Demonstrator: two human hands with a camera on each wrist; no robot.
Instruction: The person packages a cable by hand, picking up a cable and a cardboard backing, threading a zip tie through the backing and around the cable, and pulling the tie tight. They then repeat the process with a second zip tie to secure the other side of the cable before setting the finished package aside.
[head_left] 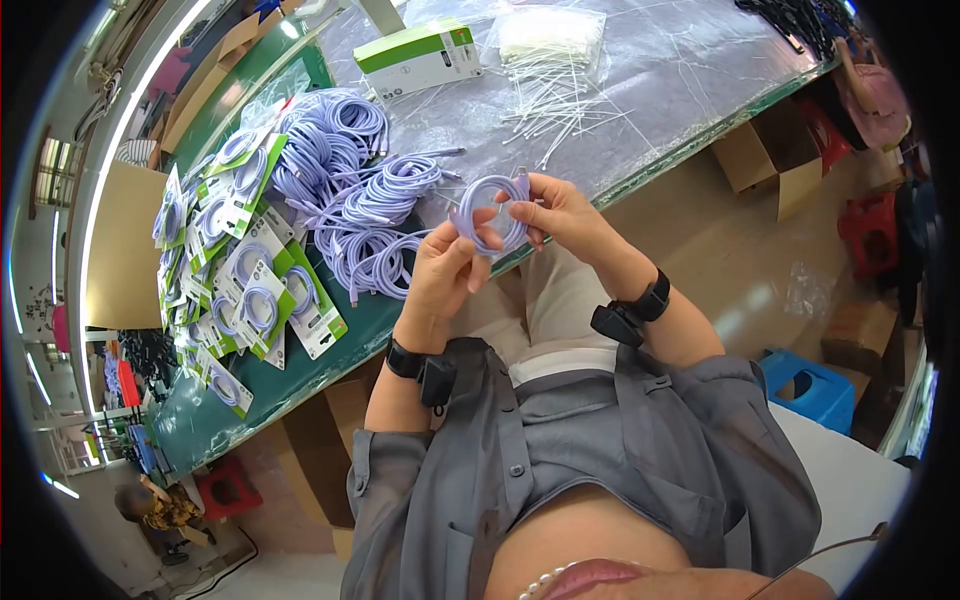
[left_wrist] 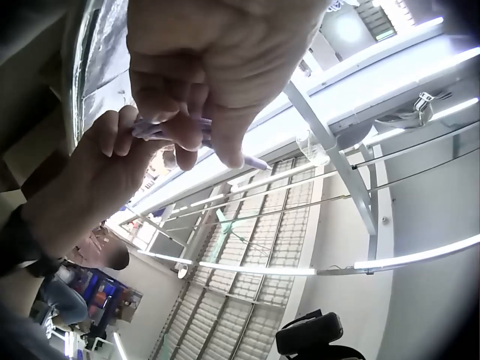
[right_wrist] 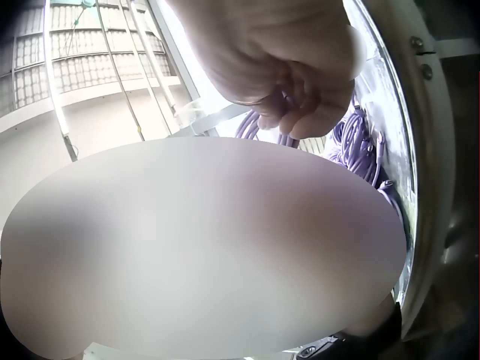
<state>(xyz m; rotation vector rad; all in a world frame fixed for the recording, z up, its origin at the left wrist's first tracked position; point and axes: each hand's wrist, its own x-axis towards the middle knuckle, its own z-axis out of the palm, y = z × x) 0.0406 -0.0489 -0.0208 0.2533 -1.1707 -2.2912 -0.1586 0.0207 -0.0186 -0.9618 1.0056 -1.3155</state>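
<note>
Green-edged surface (head_left: 690,90) across the upper frame, carded cables (head_left: 258,308) at left, green-and-white box (head_left: 420,66) at top, its print too small to read, left hand (head_left: 442,272) and right hand (head_left: 568,218) pinching a lilac cable coil (head_left: 488,187) at centre, nearly round, plug (head_left: 522,174) pointing up.

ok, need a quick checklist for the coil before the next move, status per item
1. Coil held by left hand and right hand: ok.
2. One of the hands free: not ok, both are on the coil.
3. Loose ties out on table: ok.
4. Tie already round the coil: cannot tell.
5. Carded packs clear of the hands: ok.
</note>
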